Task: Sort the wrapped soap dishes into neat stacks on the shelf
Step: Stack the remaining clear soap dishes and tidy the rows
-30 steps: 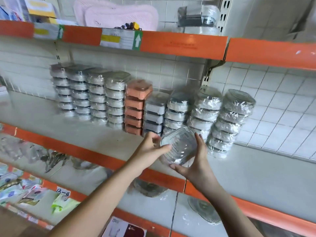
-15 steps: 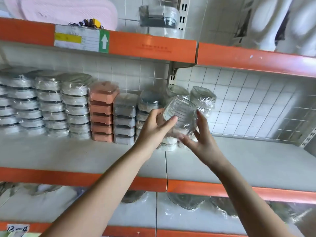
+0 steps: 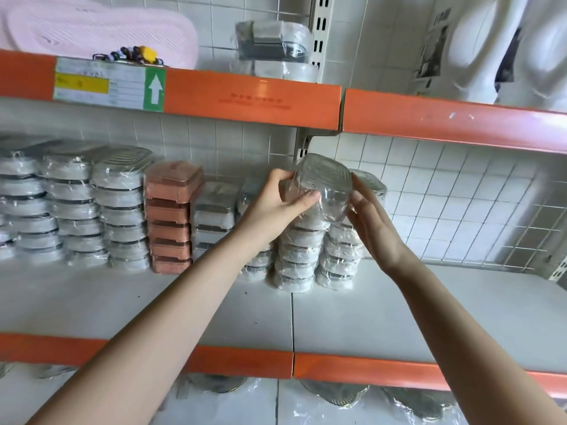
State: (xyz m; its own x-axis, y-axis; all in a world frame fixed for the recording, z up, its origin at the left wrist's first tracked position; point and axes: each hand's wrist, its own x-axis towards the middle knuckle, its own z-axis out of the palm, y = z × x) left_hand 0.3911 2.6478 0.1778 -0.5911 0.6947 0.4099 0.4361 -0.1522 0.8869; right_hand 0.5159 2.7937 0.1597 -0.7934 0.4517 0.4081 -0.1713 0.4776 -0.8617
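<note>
A wrapped white soap dish (image 3: 322, 182) is tilted on top of a stack of white wrapped dishes (image 3: 296, 256) on the middle shelf (image 3: 445, 308). My left hand (image 3: 276, 204) grips its left side, thumb across the front. My right hand (image 3: 372, 225) touches its right edge with the fingers spread. Another white stack (image 3: 337, 259) stands just to the right, partly hidden behind my right hand. Further left are a grey rectangular stack (image 3: 211, 216), an orange stack (image 3: 170, 222) and several white stacks (image 3: 122, 207).
The orange edge of the upper shelf (image 3: 251, 99) hangs close above the stacks. On it lie pink mats (image 3: 101, 29) and wrapped grey boxes (image 3: 273, 41). A wire grid (image 3: 491, 216) backs the shelf on the right. Wrapped items lie on the shelf below (image 3: 334, 394).
Both hands lifted the wrapped dish from in front of the shelf edge up onto the top of a white stack. The camera view shifted right and upward.
</note>
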